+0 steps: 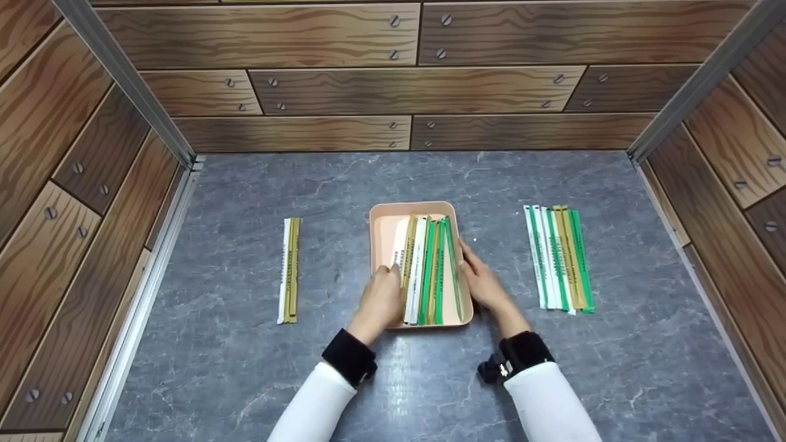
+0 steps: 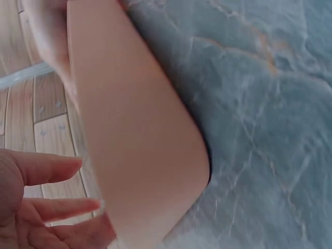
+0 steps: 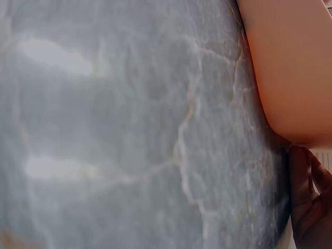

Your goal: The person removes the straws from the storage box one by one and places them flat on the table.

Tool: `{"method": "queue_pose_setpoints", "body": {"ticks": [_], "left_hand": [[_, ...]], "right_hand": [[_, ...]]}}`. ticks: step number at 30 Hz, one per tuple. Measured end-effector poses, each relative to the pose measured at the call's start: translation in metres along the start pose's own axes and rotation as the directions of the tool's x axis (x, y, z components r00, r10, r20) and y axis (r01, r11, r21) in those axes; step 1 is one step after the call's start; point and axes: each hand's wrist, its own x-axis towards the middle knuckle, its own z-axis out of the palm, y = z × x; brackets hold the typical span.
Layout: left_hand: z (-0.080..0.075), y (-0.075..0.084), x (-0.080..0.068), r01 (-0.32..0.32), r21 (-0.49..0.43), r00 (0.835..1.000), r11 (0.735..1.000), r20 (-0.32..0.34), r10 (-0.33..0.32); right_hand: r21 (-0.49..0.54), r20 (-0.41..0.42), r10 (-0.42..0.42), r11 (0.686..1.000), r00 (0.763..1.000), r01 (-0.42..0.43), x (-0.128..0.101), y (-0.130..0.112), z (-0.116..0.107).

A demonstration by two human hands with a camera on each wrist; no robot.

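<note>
A peach tray (image 1: 384, 236) sits mid-table and holds several long wrapped sticks (image 1: 430, 270) in green, white and olive. My left hand (image 1: 382, 298) lies at the tray's left side, fingertips by the leftmost white stick. In the left wrist view its fingers (image 2: 41, 168) are stretched out beside the tray's outer wall (image 2: 140, 135). My right hand (image 1: 482, 279) rests flat against the tray's right wall. The right wrist view shows its fingers (image 3: 306, 207) just under the tray's rounded corner (image 3: 290, 67). Neither hand grips anything.
A small bundle of white and olive sticks (image 1: 290, 270) lies to the left on the grey marbled table (image 1: 245, 368). A wider row of green, white and olive sticks (image 1: 559, 258) lies to the right. Wood-patterned walls (image 1: 405, 92) enclose the table on three sides.
</note>
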Motion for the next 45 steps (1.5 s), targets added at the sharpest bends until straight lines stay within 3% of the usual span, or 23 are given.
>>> {"method": "queue_pose_setpoints", "body": {"ticks": [6,11,16,24,37,45], "left_hand": [[0.012,0.002,0.003,-0.011,0.138,1.0,0.99,0.017,0.009],[0.017,0.004,0.004,0.004,0.158,1.0,0.987,0.01,-0.006],[0.022,0.007,0.002,0.014,0.176,0.999,0.984,0.047,-0.023],[0.031,0.003,0.004,-0.019,0.207,0.999,0.978,-0.028,0.026],[0.03,-0.005,0.009,0.02,0.126,0.999,0.992,-0.029,-0.017],[0.019,-0.009,0.01,0.044,-0.044,0.995,0.998,-0.087,-0.048]], "right_hand": [[-0.003,-0.005,0.011,1.0,1.0,-0.012,0.0,0.001,0.001],[0.001,-0.01,0.0,1.0,1.0,0.0,0.0,0.0,0.001],[0.01,-0.01,-0.021,1.0,1.0,0.021,0.0,0.0,0.001],[0.004,-0.003,-0.017,1.0,1.0,0.017,0.0,0.0,0.001],[-0.007,-0.004,-0.012,1.0,1.0,0.012,0.0,0.0,0.001],[0.017,0.0,-0.021,1.0,1.0,0.021,-0.001,-0.002,0.0]]}}
